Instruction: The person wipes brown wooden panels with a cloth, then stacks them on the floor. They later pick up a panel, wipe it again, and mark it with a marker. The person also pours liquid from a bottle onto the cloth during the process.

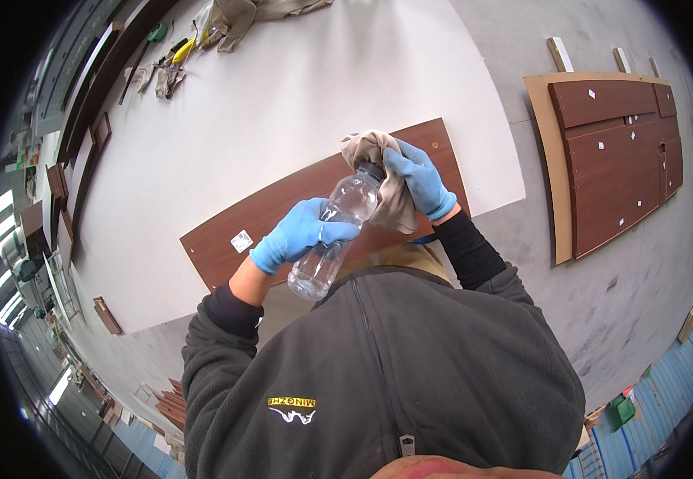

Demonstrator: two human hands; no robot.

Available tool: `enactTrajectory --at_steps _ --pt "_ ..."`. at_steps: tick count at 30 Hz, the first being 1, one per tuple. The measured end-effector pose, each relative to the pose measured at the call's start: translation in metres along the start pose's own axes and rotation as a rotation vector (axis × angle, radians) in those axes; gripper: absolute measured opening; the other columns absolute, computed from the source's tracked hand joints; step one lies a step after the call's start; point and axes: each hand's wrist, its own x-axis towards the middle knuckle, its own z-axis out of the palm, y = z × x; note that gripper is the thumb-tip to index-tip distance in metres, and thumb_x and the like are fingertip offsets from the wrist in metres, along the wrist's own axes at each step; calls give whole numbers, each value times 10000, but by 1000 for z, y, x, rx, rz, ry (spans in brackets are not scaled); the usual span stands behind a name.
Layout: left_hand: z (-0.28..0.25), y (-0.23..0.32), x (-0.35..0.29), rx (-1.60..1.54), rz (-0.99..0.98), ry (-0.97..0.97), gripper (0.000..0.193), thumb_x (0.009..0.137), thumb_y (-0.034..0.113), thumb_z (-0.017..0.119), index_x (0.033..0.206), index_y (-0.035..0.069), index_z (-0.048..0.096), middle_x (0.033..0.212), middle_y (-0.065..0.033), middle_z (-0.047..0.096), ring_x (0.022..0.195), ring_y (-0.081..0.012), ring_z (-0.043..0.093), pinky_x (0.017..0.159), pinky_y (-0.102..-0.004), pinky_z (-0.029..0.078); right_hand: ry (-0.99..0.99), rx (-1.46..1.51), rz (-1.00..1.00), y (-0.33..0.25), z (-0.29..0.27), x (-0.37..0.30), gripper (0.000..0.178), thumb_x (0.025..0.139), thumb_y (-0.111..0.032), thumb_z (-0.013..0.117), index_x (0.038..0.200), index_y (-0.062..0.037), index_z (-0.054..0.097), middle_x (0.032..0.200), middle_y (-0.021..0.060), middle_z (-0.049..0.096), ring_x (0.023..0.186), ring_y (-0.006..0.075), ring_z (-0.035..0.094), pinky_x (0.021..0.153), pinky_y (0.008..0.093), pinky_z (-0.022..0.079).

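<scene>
Clear bottle point(354, 195) in one hand, rag point(398, 209) in the other

So the bottle's see-through plastic with a dark cap point(371, 170) on. It's held up in front of the body, over the near edge of a brown panel point(283, 206), tilted so the cap points away and up to the right and the base sits back by the jacket point(442, 335). As for what's in it, honestly can't tell: the walls are clear, but with the glare and the fingers in the way I can't make out any liquid level.

Left hand point(302, 231), blue glove, has its grip closed round the middle of the bottle, thumb across the front. Right hand point(418, 180), same kind of glove, has its grip closed on the beige rag, bunched up right by the cap and hanging down beside the bottle's shoulder. Some of that hand's fingers are hidden in the folds.

The panel lies on a big white bench point(283, 104), with a white sticker point(241, 241) near its left end. More cloths point(235, 22) at the far edge, next to something yellow point(184, 51).

Other possible container: a green box point(621, 410) way off lower right, too small to see into.
</scene>
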Motion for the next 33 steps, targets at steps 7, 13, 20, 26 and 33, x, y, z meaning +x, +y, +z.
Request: enactTrajectory --at_steps 7,13,20,26,33 --pt "-17 13 2 289 39 104 575 814 449 887 1152 2 760 987 -112 797 939 -217 759 880 -389 585 46 108 47 2 -3 10 511 1134 -318 584 1482 56 595 1292 93 702 1170 159 655 1041 308 540" --pt "-83 -4 22 292 310 563 671 791 422 950 1269 5 728 1172 -145 799 1057 -227 760 961 -392 598 138 15 -29 -9 -3 4 489 1129 -253 581 1507 56 575 1320 90 689 1155 155 656 1019 309 546" --pt "-186 -48 109 212 588 1104 513 982 271 811 1406 98 579 1283 -70 734 1136 -226 709 1007 -402 599 -417 -1350 -567 28 1 -28 659 848 -100 697 1501 -87 613 1549 168 616 1437 383 581 1216 525 444" --pt "-198 -69 133 91 677 1234 657 832 372 936 1326 55 642 1229 -122 769 1113 -257 748 977 -398 607 -681 -1595 -710 65 -34 -76 592 892 -150 704 1477 -122 618 1638 67 534 1576 347 444 1273 594 391" --pt "-189 -92 146 86 908 1113 722 860 338 917 1401 15 565 1322 -153 715 1237 -297 680 1088 -408 542 -778 -1673 -746 87 -16 -80 565 878 -115 683 1442 -124 640 1674 94 497 1587 395 417 1279 612 378"
